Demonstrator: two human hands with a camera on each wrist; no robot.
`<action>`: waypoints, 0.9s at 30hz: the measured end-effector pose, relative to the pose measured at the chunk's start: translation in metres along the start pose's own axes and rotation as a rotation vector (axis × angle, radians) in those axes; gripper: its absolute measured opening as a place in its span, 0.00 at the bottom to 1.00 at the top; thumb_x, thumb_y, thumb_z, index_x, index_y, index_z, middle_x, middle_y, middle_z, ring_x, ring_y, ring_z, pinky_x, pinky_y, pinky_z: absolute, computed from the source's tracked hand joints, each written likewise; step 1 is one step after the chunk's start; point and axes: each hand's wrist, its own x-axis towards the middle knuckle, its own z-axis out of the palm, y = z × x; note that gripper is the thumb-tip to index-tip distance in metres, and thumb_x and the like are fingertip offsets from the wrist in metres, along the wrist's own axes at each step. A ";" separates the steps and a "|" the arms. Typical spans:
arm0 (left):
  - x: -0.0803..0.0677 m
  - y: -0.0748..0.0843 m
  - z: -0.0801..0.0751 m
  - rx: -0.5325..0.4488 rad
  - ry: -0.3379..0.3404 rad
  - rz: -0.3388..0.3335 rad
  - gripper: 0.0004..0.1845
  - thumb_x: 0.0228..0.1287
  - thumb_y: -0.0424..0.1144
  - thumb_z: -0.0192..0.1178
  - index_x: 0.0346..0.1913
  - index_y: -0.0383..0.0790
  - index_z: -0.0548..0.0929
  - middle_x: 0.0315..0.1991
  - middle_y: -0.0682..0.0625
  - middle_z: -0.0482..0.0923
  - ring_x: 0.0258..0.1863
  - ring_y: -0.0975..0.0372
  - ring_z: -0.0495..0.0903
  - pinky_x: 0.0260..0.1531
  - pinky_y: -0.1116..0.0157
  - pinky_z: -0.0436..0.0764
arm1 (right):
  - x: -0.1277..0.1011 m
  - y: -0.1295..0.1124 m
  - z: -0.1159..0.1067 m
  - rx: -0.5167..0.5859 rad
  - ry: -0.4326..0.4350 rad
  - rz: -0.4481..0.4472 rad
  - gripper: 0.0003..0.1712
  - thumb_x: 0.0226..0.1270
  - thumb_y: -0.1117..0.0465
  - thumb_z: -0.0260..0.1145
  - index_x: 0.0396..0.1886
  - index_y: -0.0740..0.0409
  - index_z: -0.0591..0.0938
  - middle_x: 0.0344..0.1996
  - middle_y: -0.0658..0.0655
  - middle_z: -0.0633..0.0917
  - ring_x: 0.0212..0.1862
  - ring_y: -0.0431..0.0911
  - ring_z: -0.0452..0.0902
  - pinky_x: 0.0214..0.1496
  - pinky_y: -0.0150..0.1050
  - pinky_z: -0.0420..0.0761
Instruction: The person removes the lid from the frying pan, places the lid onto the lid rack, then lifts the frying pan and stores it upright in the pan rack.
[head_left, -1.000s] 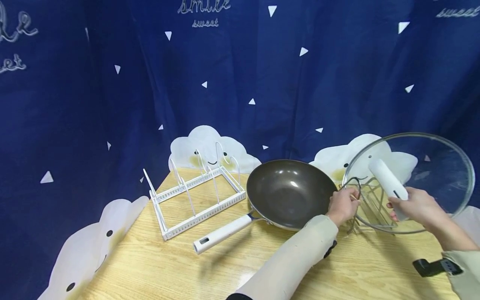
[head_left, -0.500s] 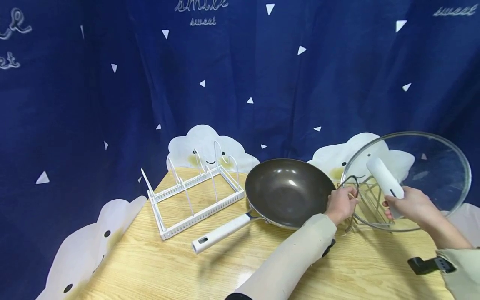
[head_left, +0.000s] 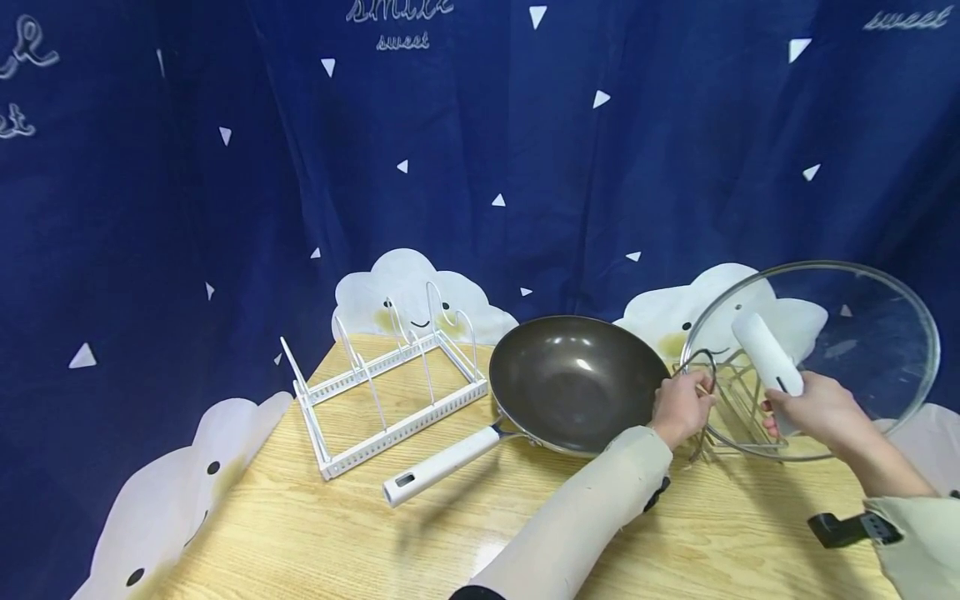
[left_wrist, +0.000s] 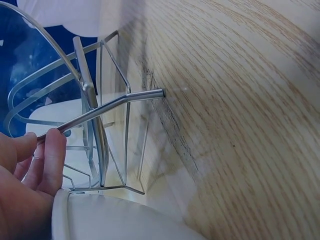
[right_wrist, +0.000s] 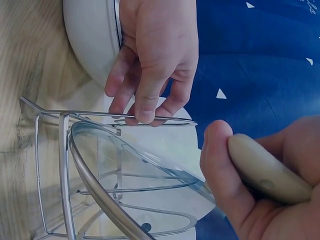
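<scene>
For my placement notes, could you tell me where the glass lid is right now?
In the head view the glass lid is at the right, right of the wok, held by its white handle in the right hand, its lower edge in the wire rack.

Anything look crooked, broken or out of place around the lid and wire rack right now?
Nothing stands out. The glass lid stands tilted in the wire rack, the right hand gripping its white handle; the left hand holds the rack's wire loop. No cracks or spills show.
</scene>
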 end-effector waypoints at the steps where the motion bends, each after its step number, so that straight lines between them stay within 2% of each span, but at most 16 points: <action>1: 0.000 0.000 0.000 0.003 0.002 0.001 0.04 0.57 0.46 0.66 0.31 0.60 0.79 0.22 0.71 0.78 0.25 0.75 0.75 0.25 0.78 0.67 | 0.000 0.000 0.000 -0.002 0.002 -0.001 0.27 0.69 0.60 0.51 0.48 0.86 0.63 0.25 0.58 0.82 0.26 0.48 0.80 0.27 0.41 0.77; 9: -0.001 0.002 -0.002 0.013 0.002 -0.007 0.05 0.56 0.46 0.66 0.30 0.59 0.79 0.21 0.72 0.77 0.24 0.75 0.74 0.23 0.77 0.66 | -0.001 -0.001 -0.003 -0.053 0.018 0.005 0.29 0.69 0.60 0.53 0.49 0.88 0.62 0.26 0.64 0.82 0.28 0.51 0.80 0.27 0.43 0.76; 12: 0.000 0.002 -0.001 0.008 -0.003 -0.017 0.05 0.57 0.46 0.66 0.30 0.59 0.79 0.21 0.71 0.76 0.24 0.74 0.74 0.23 0.76 0.66 | 0.000 0.000 -0.003 -0.055 0.010 0.003 0.27 0.69 0.60 0.54 0.48 0.86 0.63 0.26 0.63 0.82 0.28 0.51 0.79 0.27 0.42 0.75; 17: 0.000 0.004 -0.004 0.017 -0.041 -0.023 0.03 0.59 0.46 0.64 0.32 0.59 0.79 0.22 0.70 0.76 0.26 0.73 0.75 0.24 0.75 0.67 | 0.000 -0.001 -0.005 -0.047 -0.009 0.010 0.27 0.68 0.60 0.53 0.48 0.86 0.62 0.26 0.64 0.82 0.28 0.50 0.80 0.27 0.43 0.76; 21: 0.000 0.006 -0.011 0.011 -0.111 -0.028 0.03 0.59 0.42 0.61 0.33 0.56 0.78 0.21 0.66 0.74 0.27 0.70 0.73 0.26 0.74 0.68 | 0.000 -0.002 -0.007 -0.094 0.019 0.022 0.30 0.66 0.60 0.55 0.49 0.88 0.61 0.29 0.73 0.79 0.29 0.54 0.80 0.26 0.45 0.78; 23: 0.000 0.007 -0.017 -0.005 -0.168 -0.030 0.04 0.59 0.41 0.60 0.35 0.55 0.78 0.22 0.63 0.74 0.27 0.68 0.72 0.27 0.73 0.69 | -0.001 -0.002 -0.009 -0.131 0.039 0.023 0.31 0.65 0.59 0.57 0.49 0.88 0.61 0.32 0.77 0.77 0.30 0.58 0.79 0.26 0.46 0.77; 27: 0.000 0.008 -0.033 0.007 -0.280 -0.003 0.10 0.62 0.44 0.59 0.46 0.56 0.79 0.35 0.63 0.79 0.31 0.68 0.73 0.29 0.72 0.69 | -0.005 -0.006 -0.015 -0.235 0.109 0.001 0.31 0.64 0.57 0.59 0.47 0.85 0.64 0.34 0.79 0.75 0.32 0.64 0.76 0.25 0.48 0.75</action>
